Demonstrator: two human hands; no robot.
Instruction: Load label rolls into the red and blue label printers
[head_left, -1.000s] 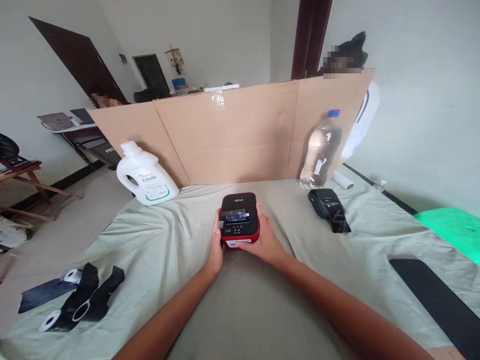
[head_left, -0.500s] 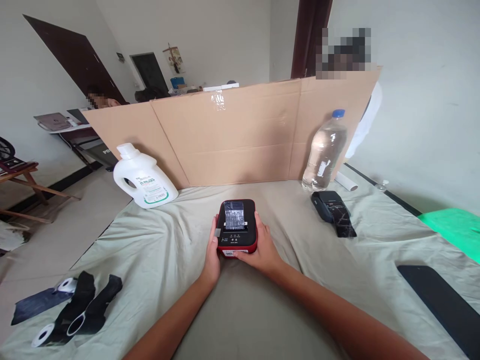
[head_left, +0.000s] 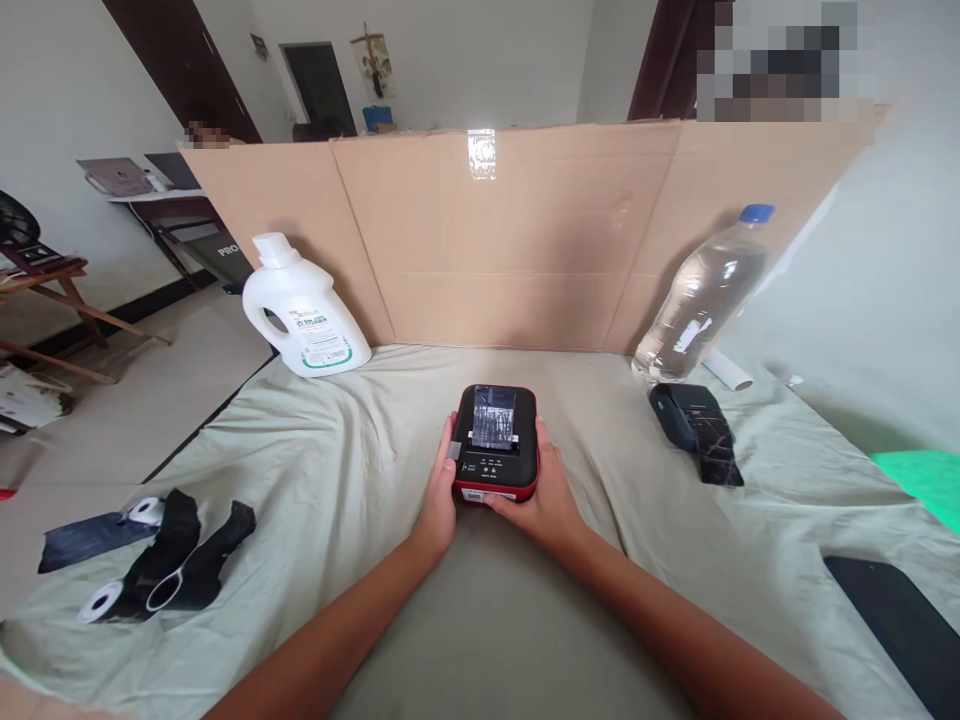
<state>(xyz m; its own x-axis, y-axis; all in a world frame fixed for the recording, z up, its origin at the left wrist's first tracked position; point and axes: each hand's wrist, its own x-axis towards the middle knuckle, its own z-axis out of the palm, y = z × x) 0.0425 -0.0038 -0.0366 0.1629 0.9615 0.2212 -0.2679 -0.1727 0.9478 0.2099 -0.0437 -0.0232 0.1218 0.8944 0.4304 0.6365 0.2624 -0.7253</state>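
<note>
A small portable label printer (head_left: 517,466), black on top with a red casing, rests on the cloth in the middle. A dark, shiny strip (head_left: 494,415) sticks up from the slot in its top. Along the printer's left side lies my left hand (head_left: 438,500), fingers closed against the casing. My right hand (head_left: 551,500) grips the opposite side, its thumb across the labelled front edge. Farther right sits a second black printer (head_left: 675,415), from which a black strip hangs onto the cloth. Several partly unwound black rolls (head_left: 161,560) lie at the left.
A white detergent bottle (head_left: 307,320) and a clear bottle with a blue cap (head_left: 709,290) stand before the cardboard screen (head_left: 495,240). A dark phone-like slab (head_left: 896,620) lies at right. A white tube (head_left: 727,371) is behind the second printer. People are partly visible beyond the screen.
The camera view has shifted, so the printer and bottles appear farther right. Both hands keep the same hold on the printer. Bare skin now shows at the bottom left corner.
</note>
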